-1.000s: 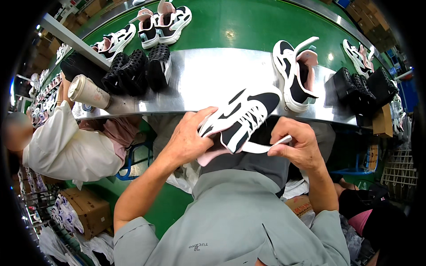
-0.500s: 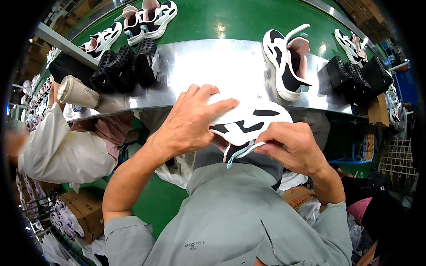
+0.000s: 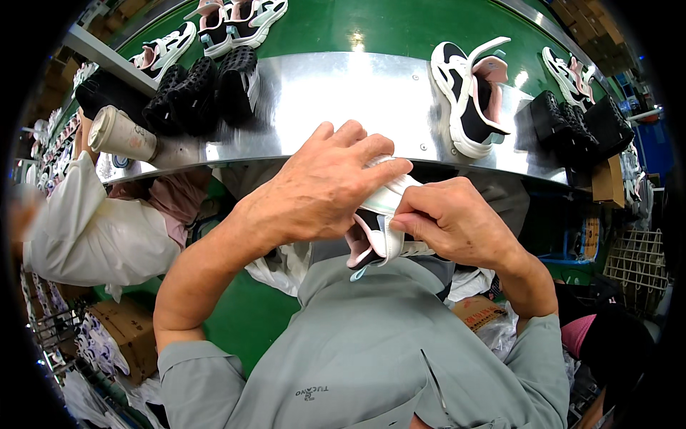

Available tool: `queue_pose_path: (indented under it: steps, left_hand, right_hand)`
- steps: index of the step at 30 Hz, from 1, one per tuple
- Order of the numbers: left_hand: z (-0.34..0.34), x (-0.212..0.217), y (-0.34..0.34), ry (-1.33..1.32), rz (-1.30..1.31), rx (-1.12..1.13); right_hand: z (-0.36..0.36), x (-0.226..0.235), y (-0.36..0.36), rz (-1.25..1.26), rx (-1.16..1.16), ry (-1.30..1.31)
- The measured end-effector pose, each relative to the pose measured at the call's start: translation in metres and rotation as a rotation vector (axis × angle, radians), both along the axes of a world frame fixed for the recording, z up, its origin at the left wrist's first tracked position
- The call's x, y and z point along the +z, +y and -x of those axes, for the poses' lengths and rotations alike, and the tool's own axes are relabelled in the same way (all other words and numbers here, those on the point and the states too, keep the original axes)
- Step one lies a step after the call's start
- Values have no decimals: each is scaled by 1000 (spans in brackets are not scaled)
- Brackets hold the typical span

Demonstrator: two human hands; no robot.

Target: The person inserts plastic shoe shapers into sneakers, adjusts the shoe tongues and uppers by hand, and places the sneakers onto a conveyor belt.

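Note:
Above my lap, at the near edge of the metal bench, I hold a white, black and pink sneaker [image 3: 391, 247]. My left hand [image 3: 325, 186] is closed over its front part, with fingers wrapped around it and hiding much of the upper. The fingers of my right hand [image 3: 454, 218] pinch a white strap or edge beside the opening. A light blue pull tab [image 3: 359, 274] sticks out at the end toward me. On the bench ahead to the right stands a matching sneaker [image 3: 468, 100], its tongue up and white strap raised.
Black lugged blocks [image 3: 200, 93] stand on the bench's left, more black blocks [image 3: 572, 129] on its right. A lidded paper cup [image 3: 123, 134] is near the left edge. More sneakers [image 3: 243, 28] sit on the green surface beyond. A person in white [image 3: 103, 229] is at my left.
The sneaker has turned, so its patterned side no longer shows and its opening is more visible. Both hands have shifted slightly, still gripping it.

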State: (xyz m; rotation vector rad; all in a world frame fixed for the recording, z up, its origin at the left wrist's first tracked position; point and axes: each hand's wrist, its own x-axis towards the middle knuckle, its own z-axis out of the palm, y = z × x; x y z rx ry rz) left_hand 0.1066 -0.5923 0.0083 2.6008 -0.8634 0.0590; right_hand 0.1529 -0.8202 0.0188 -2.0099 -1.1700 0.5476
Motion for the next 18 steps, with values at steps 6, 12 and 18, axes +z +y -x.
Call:
queue_pose_path:
  steps: [6,12,18]
  left_hand:
    - [-3,1,0,76,33,-33]
    - [-4,-3,1,308,106,223]
    - [-28,2,42,420,256,742]
  right_hand:
    - [-5,-2,9,146,55,-42]
    - [-19,-4,7,180,-94,17]
    - [-104,-13,-79,-159,-967,-390]
